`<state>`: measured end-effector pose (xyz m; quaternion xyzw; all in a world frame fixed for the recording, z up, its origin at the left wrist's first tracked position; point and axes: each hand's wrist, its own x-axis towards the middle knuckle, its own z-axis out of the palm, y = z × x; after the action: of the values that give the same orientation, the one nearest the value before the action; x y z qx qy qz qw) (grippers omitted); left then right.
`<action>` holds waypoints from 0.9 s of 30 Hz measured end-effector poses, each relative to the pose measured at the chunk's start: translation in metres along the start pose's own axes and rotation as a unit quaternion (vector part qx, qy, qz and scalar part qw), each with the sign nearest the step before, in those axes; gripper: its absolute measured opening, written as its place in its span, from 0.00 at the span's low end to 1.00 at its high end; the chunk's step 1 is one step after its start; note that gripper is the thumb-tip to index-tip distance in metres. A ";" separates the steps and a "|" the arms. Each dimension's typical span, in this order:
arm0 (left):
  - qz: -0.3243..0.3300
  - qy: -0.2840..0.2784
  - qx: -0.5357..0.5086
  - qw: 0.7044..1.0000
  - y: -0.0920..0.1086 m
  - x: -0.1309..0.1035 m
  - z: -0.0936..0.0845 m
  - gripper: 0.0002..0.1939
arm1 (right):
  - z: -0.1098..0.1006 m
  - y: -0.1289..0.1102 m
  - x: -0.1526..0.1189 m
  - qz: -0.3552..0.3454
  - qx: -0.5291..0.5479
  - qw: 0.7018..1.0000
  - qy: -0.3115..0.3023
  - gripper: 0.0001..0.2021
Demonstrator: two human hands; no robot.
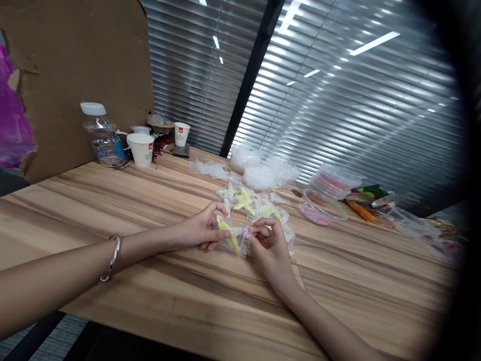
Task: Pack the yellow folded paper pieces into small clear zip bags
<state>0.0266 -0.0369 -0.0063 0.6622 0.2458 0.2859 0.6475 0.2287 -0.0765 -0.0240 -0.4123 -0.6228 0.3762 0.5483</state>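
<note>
Between my hands, just above the wooden table, is a small clear plastic bag [235, 242] with yellow pieces inside. My left hand [210, 229] grips its left side, thumb on the front. The fingertips of my right hand [267, 243] pinch the bag's right edge, where a bit of purple shows. A pile of similar clear bags with yellow contents [246, 200] lies just behind, partly covered by my hands.
Several clear bags and a cloudy plastic heap [259, 173] lie farther back. On the right are round clear tubs [330, 183] and a dish of pink bits [314, 214]. Paper cups [143, 153] and a plastic bottle [104, 138] stand at left, before a cardboard panel [82, 75].
</note>
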 end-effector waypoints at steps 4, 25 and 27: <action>0.007 -0.010 -0.003 1.000 -0.001 0.000 0.000 0.23 | -0.003 -0.002 -0.001 -0.049 -0.140 0.988 -0.041 0.10; -0.033 0.019 -0.082 0.996 -0.002 0.005 -0.005 0.16 | 0.000 -0.011 0.001 -0.113 -0.269 0.955 -0.049 0.07; -0.032 0.008 -0.072 0.997 -0.002 0.005 -0.005 0.16 | 0.000 -0.013 -0.001 -0.122 -0.278 0.951 -0.058 0.05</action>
<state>0.0268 -0.0300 -0.0079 0.6033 0.2513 0.2872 0.7003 0.2273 -0.0820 -0.0122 -0.4466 -0.7790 0.1421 0.4167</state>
